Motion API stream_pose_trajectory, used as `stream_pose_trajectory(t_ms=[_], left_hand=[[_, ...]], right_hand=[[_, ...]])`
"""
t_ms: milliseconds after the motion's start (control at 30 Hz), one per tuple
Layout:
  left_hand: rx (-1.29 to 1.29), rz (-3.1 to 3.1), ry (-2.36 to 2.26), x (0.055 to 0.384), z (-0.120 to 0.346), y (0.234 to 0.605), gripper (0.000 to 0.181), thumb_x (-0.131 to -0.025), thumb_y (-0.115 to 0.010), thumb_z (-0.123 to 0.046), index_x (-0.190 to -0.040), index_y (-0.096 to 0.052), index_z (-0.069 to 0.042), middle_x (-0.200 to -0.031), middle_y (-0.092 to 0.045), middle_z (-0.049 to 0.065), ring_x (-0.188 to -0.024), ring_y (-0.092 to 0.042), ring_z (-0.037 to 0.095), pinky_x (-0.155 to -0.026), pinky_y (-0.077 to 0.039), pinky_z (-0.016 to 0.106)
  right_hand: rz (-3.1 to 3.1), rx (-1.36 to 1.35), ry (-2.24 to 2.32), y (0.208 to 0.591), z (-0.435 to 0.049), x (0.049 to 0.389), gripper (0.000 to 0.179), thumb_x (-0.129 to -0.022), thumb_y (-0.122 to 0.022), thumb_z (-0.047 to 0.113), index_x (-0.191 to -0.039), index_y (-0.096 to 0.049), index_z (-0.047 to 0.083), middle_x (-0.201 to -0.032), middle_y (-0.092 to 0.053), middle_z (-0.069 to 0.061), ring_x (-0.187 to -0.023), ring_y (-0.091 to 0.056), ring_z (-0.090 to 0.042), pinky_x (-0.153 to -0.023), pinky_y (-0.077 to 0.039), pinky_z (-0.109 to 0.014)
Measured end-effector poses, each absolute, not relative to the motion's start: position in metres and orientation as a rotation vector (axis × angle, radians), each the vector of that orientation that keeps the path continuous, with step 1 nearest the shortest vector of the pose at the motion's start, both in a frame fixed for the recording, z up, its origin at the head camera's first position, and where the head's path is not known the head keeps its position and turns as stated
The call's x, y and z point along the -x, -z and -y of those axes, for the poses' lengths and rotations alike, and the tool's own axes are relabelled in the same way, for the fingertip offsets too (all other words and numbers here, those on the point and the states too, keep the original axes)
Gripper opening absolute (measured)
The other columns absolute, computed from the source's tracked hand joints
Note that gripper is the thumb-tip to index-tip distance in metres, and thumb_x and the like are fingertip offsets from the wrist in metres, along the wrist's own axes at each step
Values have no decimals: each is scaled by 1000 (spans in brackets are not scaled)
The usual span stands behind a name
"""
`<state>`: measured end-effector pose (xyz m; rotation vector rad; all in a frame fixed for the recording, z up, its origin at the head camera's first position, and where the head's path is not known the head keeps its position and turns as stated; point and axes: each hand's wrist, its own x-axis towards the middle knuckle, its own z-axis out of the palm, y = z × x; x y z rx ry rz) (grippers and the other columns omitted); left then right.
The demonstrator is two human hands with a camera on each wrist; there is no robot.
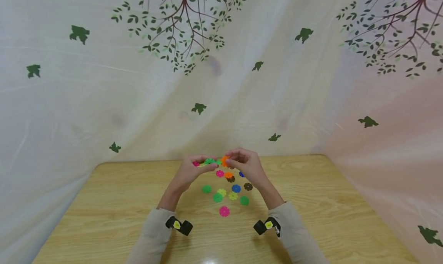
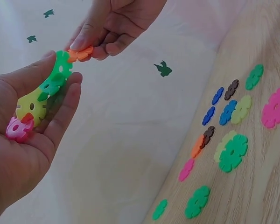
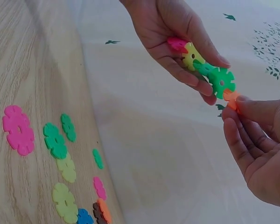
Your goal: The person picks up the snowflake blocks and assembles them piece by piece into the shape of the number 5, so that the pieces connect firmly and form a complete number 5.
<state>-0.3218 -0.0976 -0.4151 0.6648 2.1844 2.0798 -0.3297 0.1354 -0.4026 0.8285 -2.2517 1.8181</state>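
In the left wrist view my left hand (image 2: 23, 88) holds a short chain of slotted flower-shaped plastic discs between thumb and fingers. The chain runs from a pink disc (image 2: 19, 129) near the palm, through a yellow disc (image 2: 30, 106), to green discs (image 2: 61, 70) at the far end. My right hand (image 1: 250, 167) pinches an orange disc (image 3: 231, 98) by thumb and fingertips. That orange piece meets the edge of the outermost green disc; whether their slots are engaged I cannot tell. Both hands are raised above the far part of the table.
Loose discs lie flat on the wooden table (image 1: 114, 206) below the hands: a pink disc (image 1: 224, 211) nearest me, a green disc (image 1: 244, 200), a blue disc (image 1: 236, 188), a brown disc (image 1: 248, 186) and several others. A printed cloth (image 1: 228, 122) hangs behind the table.
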Motion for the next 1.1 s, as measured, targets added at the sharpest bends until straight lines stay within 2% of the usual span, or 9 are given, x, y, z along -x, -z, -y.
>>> stream_pose_trajectory(t_ms=[67,267,467,667,900,1100], left_hand=[[-655,-2201,-2089,322,97,415,30,-92,-77,-21,-117,-75,-4,-104,-77,2,-103,-70,33,-88,-60,33],[-626,-2208,-2131,320,96,415,31,-91,-78,-22,-118,-75,-6,-104,-76,2,-96,-70,20,-85,-59,31],[-674,-2172,-2175,317,96,417,32,-90,-79,-16,-117,-74,-1,-100,-77,0,-92,-73,25,-84,-61,32],[-655,-2220,-2123,315,96,416,32,-87,-83,-22,-113,-76,-5,-104,-78,-1,-90,-74,20,-83,-61,32],[-638,-2268,-2073,313,96,414,30,-85,-84,-24,-110,-78,-8,-109,-78,4,-92,-74,34,-84,-60,35],[-637,-2264,-2079,310,94,411,31,-85,-84,-23,-110,-77,-6,-105,-78,4,-90,-74,31,-82,-60,32]], right_hand=[[2244,-818,-1826,403,-135,330,16,-95,-72,9,-109,-73,1,-92,-74,-21,-75,-68,-22,-69,-59,-26],[2218,-844,-1882,401,-137,331,16,-94,-72,7,-107,-74,-2,-95,-74,-24,-76,-70,-19,-71,-61,-31],[2245,-877,-1903,398,-140,328,14,-93,-73,6,-105,-74,-3,-95,-73,-26,-75,-70,-18,-71,-61,-29],[2274,-880,-1918,396,-142,325,15,-93,-73,7,-103,-74,-4,-92,-74,-20,-74,-67,-14,-72,-61,-30],[2288,-901,-1907,396,-145,324,14,-93,-73,4,-104,-74,-5,-92,-75,-16,-75,-68,-18,-72,-60,-28],[2272,-898,-1902,395,-144,322,13,-93,-73,5,-102,-75,-4,-93,-74,-20,-76,-69,-20,-72,-61,-29]])
